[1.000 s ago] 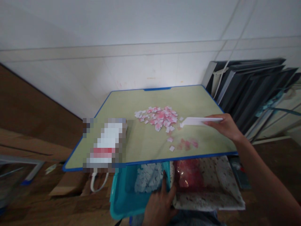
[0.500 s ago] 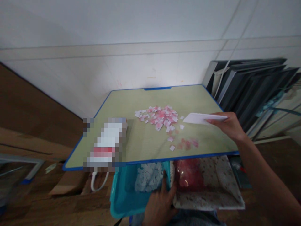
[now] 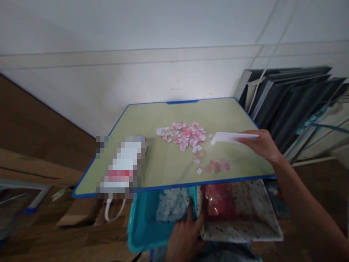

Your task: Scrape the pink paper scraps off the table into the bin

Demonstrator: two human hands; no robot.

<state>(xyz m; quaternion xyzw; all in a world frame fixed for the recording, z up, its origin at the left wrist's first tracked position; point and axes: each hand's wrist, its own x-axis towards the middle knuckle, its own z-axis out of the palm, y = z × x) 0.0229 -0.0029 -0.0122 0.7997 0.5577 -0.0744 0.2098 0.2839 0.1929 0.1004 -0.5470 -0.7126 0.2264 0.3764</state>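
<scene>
My right hand (image 3: 261, 143) pinches a flat white card (image 3: 227, 137) just above the board, its left edge beside small square paper pieces. A loose white piece (image 3: 213, 142) lies right at that edge. Left of it spreads a pile of pink-and-white paper squares (image 3: 188, 134). Below the board, my left hand (image 3: 187, 233) straddles the adjoining rims of a teal tray (image 3: 149, 236) and a speckled tray (image 3: 245, 234), one finger reaching inside the teal one. Pale paper bits (image 3: 171, 203) fill part of the teal tray. A shiny red packet (image 3: 219, 203) lies in the speckled tray.
The pale green board (image 3: 152, 112) has a blue edge and pink stains (image 3: 216, 166) near its front. A white device (image 3: 122, 163), blurred out, stands at its left with a white cable (image 3: 107, 211). Dark flat panels (image 3: 289, 94) lean at the right; cardboard (image 3: 35, 134) is at the left.
My right hand has shifted slightly left, and the card appears tilted a little differently. The loose piece at its edge has moved slightly away from me. My left hand stays put.
</scene>
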